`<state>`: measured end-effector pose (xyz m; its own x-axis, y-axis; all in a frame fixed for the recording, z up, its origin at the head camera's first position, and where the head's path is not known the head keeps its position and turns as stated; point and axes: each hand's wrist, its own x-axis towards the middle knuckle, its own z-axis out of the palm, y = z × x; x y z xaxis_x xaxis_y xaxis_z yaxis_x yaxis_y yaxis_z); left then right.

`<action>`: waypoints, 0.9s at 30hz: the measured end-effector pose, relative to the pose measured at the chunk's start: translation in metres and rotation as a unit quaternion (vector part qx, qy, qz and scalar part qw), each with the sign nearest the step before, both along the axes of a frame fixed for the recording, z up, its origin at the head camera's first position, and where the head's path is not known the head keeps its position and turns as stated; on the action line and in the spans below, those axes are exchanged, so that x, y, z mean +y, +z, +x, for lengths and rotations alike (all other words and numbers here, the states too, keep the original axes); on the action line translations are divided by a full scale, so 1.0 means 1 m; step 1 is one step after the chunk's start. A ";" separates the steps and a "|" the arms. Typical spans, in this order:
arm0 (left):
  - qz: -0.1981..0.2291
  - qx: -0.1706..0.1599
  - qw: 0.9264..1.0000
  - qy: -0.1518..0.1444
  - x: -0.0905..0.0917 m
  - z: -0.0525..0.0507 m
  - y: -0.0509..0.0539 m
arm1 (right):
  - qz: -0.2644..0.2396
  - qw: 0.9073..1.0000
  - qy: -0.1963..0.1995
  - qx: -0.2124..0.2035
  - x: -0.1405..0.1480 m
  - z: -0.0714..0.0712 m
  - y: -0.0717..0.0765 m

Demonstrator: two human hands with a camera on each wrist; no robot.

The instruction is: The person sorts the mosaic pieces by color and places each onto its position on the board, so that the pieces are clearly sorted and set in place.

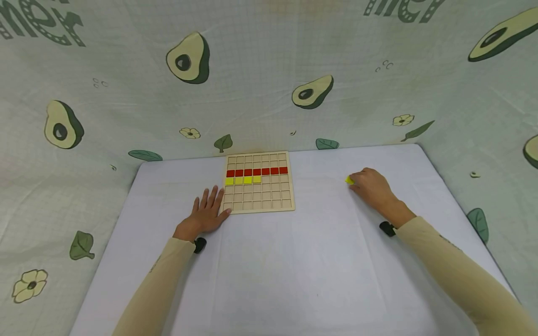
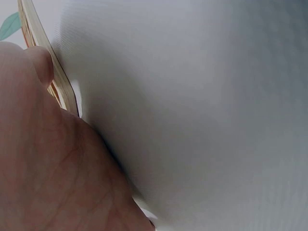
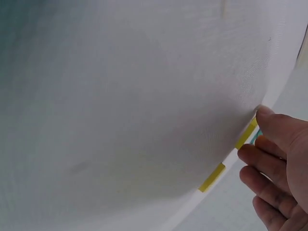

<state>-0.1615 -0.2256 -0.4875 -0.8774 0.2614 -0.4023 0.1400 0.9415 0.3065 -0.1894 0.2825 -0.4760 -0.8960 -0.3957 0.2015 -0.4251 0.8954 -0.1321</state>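
Observation:
A square wooden grid board (image 1: 277, 195) lies on the table, with a full row of red tiles (image 1: 261, 171). Below them, several yellow tiles (image 1: 244, 180) fill the left part of the following row. Flat on the table at the board's lower left corner is my left hand (image 1: 203, 217), fingers spread, thumb against the board's edge (image 2: 67, 94). Well to the right of the board, my right hand (image 1: 371, 186) pinches a yellow tile (image 3: 247, 134) between thumb and fingers, low at the tabletop. Another yellow tile (image 3: 211, 178) lies near it in the right wrist view; the head view hides it.
A white-covered table (image 1: 294, 270) spreads beneath everything. Behind it and at both sides hangs a pale cloth (image 1: 252, 70) printed with avocados, leaves and flowers. Each wrist wears a small black device, one at the left wrist (image 1: 200, 245) and one at the right (image 1: 387, 228).

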 end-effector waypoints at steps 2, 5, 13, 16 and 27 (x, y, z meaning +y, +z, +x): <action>-0.008 0.001 1.000 0.000 0.000 0.001 0.000 | 0.000 1.000 0.001 -0.001 -0.001 -0.001 0.000; -0.012 0.000 1.000 0.002 0.002 0.001 0.001 | -0.002 1.000 0.004 -0.002 -0.002 -0.002 -0.001; -0.025 -0.007 1.000 0.000 0.003 0.001 0.002 | -0.008 1.000 -0.009 -0.018 -0.005 -0.004 -0.003; -0.023 -0.006 1.000 0.000 0.004 0.001 0.003 | -0.007 0.999 -0.017 -0.027 -0.005 -0.005 -0.003; -0.016 0.002 1.000 -0.004 -0.001 -0.004 -0.009 | 0.005 1.000 -0.018 -0.026 -0.007 -0.005 -0.003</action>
<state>-0.1653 -0.2270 -0.4964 -0.8765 0.2557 -0.4079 0.1489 0.9497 0.2754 -0.1942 0.2752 -0.4786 -0.9185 -0.3655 0.1511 -0.3862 0.9111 -0.1442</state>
